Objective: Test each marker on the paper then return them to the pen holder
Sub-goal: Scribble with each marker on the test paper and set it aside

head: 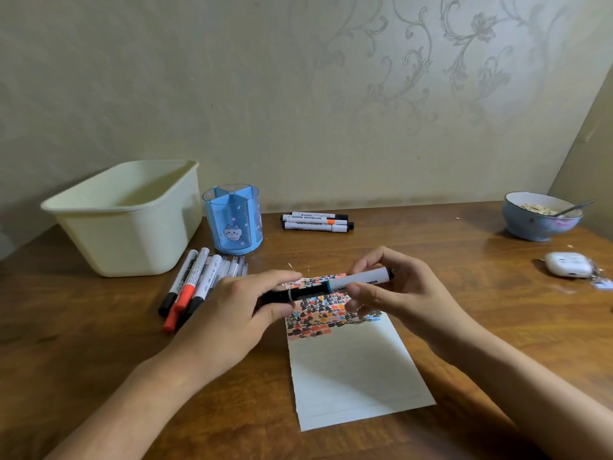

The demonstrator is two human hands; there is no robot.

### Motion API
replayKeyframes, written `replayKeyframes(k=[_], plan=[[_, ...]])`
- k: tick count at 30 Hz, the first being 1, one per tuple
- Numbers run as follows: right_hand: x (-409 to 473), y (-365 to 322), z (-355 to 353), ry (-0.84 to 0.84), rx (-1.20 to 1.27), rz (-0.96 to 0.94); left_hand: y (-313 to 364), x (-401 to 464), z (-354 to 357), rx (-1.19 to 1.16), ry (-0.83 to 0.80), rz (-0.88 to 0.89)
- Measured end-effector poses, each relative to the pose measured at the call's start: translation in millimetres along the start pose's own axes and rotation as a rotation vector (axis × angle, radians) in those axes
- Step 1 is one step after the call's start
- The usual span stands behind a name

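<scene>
Bowl (539, 216), earbud case (568, 264) far right

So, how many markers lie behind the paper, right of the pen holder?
3 whiteboard markers: back, middle, front, side by side, right of the pen holder. None seems hidden.

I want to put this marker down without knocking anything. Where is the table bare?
Bare wood lies between the three markers at the back and the bowl, and in front of the paper on both sides. It is crowded left of the paper, where the marker pile lies between the tub and pen holder.
</scene>
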State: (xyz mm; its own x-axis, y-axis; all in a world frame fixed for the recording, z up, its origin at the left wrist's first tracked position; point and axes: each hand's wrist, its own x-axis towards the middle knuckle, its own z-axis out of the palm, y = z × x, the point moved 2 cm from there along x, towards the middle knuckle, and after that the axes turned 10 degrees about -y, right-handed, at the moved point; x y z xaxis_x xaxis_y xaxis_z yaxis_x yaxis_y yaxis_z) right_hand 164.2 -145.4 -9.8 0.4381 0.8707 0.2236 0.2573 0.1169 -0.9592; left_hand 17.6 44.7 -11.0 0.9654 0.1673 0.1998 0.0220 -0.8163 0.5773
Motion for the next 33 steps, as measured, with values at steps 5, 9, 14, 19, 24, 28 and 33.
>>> replayKeyframes(k=[5, 9, 14, 19, 24, 28, 33], plan=[[-1.2, -0.4, 1.4, 0.031, -0.680, -0.060, -1.3, -0.2, -4.4, -0.004, 0.068, -0.032], [-3.8, -0.7, 10.2, 0.047, -0.769, -0.099, -4.3, -1.3, -7.9, 0.263, 0.193, -0.069], [-2.6, -2.0, 21.0, 0.102, -1.006, -0.195, 1.7, -3.0, -14.0, 0.488, 0.203, -0.052], [-3.3, -6.7, 30.2, 0.111, -1.133, -0.274, 4.4, -1.0, -15.7, 0.501, 0.170, -0.069], [-7.1, -13.7, 33.1, 0.157, -1.137, -0.313, 5.5, -0.9, -15.4, 0.462, 0.132, -0.104], [-10.1, -11.4, 34.8, 0.130, -1.126, -0.269, 1.6, -0.7, -11.0, 0.441, 0.088, -0.098], [2.7, -15.7, 22.4, 0.118, -0.959, -0.120, -0.3, 0.2, -21.6, 0.422, 0.121, -0.051]])
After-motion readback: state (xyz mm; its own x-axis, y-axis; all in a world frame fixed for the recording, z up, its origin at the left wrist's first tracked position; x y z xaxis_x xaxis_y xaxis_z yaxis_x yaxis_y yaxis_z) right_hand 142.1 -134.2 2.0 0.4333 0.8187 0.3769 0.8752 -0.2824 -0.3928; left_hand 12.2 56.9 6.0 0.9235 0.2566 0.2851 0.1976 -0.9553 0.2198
